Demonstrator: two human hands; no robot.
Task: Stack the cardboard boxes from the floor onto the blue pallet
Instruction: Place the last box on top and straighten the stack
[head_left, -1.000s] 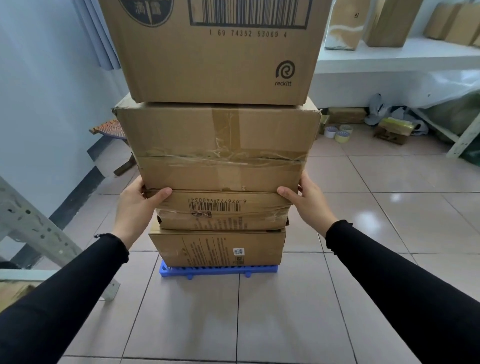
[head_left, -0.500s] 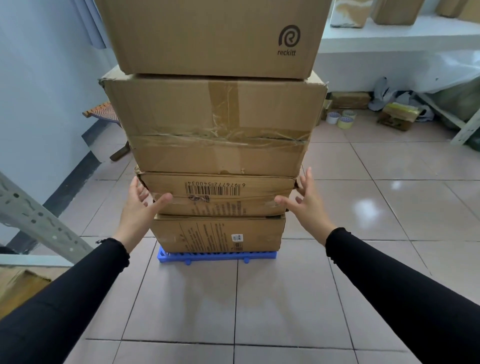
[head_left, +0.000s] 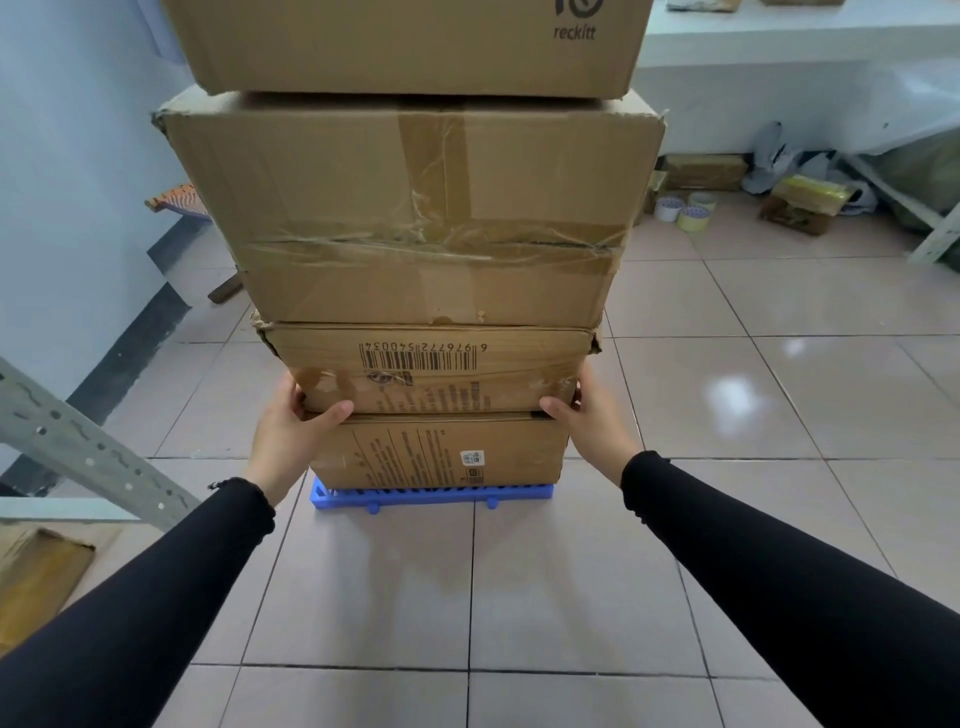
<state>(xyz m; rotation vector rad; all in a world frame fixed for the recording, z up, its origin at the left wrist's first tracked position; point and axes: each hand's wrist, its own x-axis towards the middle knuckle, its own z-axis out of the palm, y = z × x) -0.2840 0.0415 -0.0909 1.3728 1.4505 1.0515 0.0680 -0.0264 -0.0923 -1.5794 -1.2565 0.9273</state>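
Hands first: my left hand (head_left: 291, 434) and my right hand (head_left: 589, 423) pressed against the two ends of the barcode box (head_left: 431, 371), thumbs hooked on its near lower corners and fingers flat along its sides, gripping it from both ends rather than lifting it. That flat box was second from the bottom of a four-high stack: it sat on the bottom box (head_left: 441, 452), which rested squarely on the blue pallet (head_left: 431, 496), and it carried the large taped box (head_left: 410, 208) with the reckitt box (head_left: 410, 47) above that, its top cut off by the frame. The upper two cartons overhung the lower ones on either side, so the column looked top-heavy. I judged the stacking nearly finished and this step to be one of squaring up, nudging the barcode box into line beneath its load. The next move called for a slow, even push from both palms, since a jerk could have tipped the cartons overhead. Around the stack lay the tiled floor (head_left: 571, 597), a grey metal rack leg (head_left: 78, 452) at my left, and tape rolls (head_left: 685, 210) by the far wall; another carton corner showed at the lower left edge.
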